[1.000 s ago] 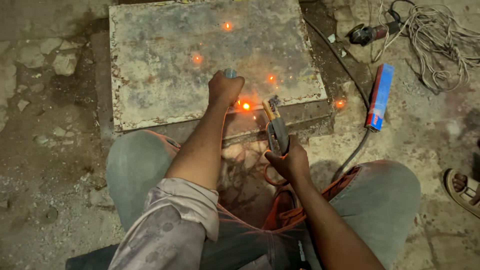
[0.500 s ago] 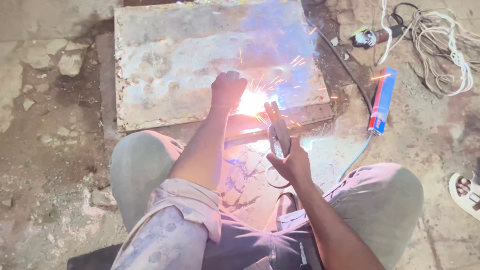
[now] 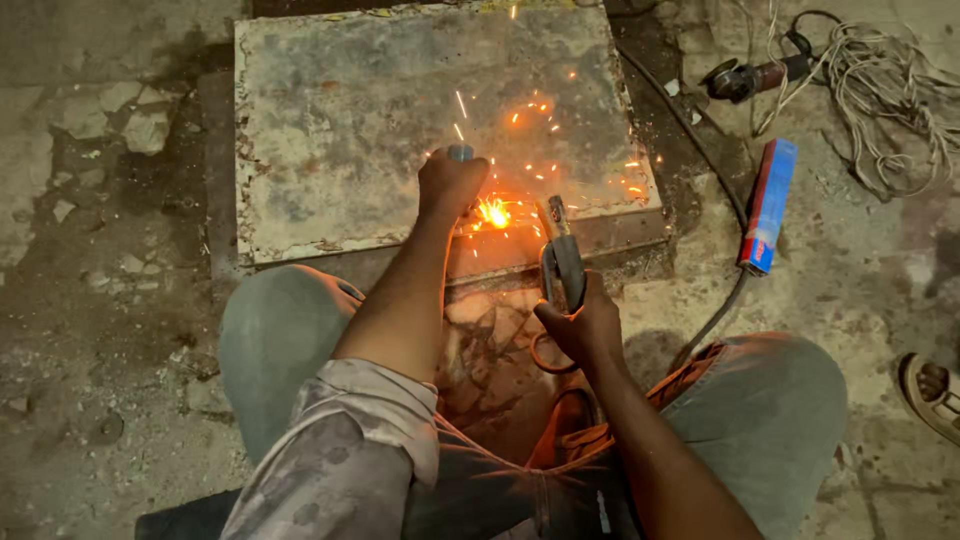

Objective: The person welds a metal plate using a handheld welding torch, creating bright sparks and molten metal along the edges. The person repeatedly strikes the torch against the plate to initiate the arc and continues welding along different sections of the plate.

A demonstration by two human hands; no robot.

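Now the bright arc flash has died to orange sparks (image 3: 493, 212) at the metal plate's (image 3: 350, 120) near edge; left hand (image 3: 450, 185) fisted around a small grey piece, right hand (image 3: 583, 325) clamped on the electrode holder (image 3: 562, 262), suggesting a pause between strikes.

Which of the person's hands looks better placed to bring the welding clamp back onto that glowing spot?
Probably the right hand: it already grips the electrode holder, whose tip points toward the glowing spot. The left hand is fisted around a small object on the metal plate.
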